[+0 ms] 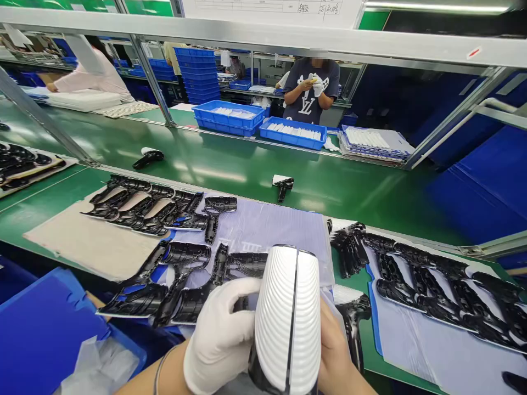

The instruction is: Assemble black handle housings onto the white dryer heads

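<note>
My left hand (pixel 220 334), in a white glove, grips the left side of a white ribbed housing (pixel 288 312) with a black seam down its middle. The bare right hand (pixel 335 351) holds the same housing from the right, fingers mostly hidden behind it. The housing is held upright, close to me, above the front of the bench. Black plastic shell halves (pixel 185 274) lie just beyond it on a pale sheet.
More black shells lie in rows at left (pixel 140 206) and right (pixel 436 280). Two assembled units (pixel 148 157) (pixel 282 185) rest on the green conveyor belt. Blue trays (pixel 228 117) stand on the far side. A person (pixel 310 88) stands opposite. A blue bin (pixel 45 329) sits at lower left.
</note>
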### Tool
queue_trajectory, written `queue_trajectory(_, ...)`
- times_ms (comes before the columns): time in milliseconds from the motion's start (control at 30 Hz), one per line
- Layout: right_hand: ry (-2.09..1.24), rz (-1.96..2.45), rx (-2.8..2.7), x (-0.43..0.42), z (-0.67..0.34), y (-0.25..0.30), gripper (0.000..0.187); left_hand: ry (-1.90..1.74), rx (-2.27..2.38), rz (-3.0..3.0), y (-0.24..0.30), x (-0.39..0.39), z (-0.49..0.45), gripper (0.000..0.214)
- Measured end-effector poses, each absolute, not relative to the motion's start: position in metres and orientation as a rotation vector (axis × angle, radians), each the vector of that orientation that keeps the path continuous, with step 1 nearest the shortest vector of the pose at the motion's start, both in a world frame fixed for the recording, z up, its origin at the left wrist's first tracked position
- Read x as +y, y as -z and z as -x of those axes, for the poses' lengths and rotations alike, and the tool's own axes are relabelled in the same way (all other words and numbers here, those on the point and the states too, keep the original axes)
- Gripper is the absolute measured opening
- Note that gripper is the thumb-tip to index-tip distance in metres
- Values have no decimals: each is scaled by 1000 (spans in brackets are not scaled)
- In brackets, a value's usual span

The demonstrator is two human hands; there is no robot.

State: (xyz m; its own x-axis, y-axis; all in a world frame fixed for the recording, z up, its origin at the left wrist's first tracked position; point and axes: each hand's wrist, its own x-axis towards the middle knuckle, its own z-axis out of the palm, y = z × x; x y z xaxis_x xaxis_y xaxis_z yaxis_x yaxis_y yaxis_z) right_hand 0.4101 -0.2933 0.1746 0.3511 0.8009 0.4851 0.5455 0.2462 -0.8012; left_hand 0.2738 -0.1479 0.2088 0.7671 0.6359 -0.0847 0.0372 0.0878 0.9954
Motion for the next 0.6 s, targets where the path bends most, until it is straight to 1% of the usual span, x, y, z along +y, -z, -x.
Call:
queue_trajectory(133,-288,1414,-1326,-294,-410,-174,55,-440,568,-1484,-210,-148,-274,29)
queue_trajectory(367,-327,1398,-1356,-294,-412,-173,51,-442,553,-1552,-208,-148,-273,27)
queue_trajectory(600,-343,1427,-1430,-291,-410,-180,56,-398,504,-1662,-206,-148,-273,21)
